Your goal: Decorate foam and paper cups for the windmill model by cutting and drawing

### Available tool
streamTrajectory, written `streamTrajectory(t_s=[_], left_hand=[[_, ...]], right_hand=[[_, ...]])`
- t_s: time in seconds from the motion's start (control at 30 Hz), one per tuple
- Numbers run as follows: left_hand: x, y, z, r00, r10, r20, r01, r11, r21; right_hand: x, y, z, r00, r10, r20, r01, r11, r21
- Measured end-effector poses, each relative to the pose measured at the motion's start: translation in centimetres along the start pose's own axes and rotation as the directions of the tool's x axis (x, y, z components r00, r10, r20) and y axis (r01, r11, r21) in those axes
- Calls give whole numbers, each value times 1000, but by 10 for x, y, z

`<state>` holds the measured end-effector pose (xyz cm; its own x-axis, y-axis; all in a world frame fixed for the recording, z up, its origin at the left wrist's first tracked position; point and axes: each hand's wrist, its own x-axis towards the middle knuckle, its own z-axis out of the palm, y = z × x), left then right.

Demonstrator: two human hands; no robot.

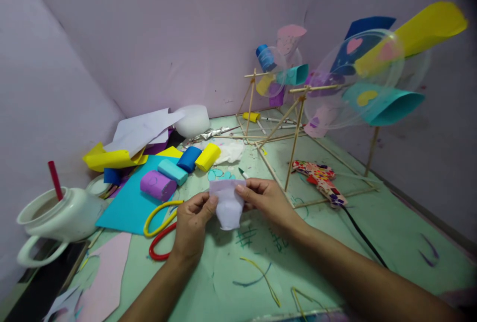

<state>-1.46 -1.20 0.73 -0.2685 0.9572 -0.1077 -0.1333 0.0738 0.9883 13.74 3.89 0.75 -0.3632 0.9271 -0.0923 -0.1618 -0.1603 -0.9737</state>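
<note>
– State of your left hand (193,218) and right hand (269,201)?
– Both pinch opposite edges of the pale paper cutout (228,207), above the green tabletop (402,222).
– Beside your left hand?
– Red-and-yellow scissor handles (146,223); beyond, a purple paper roll (158,186).

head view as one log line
left hand: pinches pale lavender paper cutout | right hand: pinches other side | beside left hand: yellow loop handle

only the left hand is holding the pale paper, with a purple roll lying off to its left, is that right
Not quite: the left hand isn't holding the pale paper alone. The head view shows the right hand gripping it too, thumb on its upper right edge. A purple roll does lie off to its left.
</note>
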Motion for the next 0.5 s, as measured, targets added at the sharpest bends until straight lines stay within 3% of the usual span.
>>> streamTrajectory(t_s=[0.1,0.17,0.23,0.37,0.5], left_hand=[[0,1,1,1000,-4,20,4,1000,13],[0,2,1,999,46,-15,-44,995,85],[0,4,0,991,126,-43,-115,973,202],[-1,4,0,958,283,-52,-239,883,403],[-1,-1,-1,905,423,-46,-361,820,444]], right_hand=[[0,-3,-2,998,-51,-47,49,998,-44],[-1,-7,-3,980,-169,-102,154,978,-142],[-4,-11,-6,930,-345,-124,296,907,-300],[-8,-14,-10,795,-607,-12,497,662,-561],[-8,-10,-12,739,-664,110,569,529,-630]])
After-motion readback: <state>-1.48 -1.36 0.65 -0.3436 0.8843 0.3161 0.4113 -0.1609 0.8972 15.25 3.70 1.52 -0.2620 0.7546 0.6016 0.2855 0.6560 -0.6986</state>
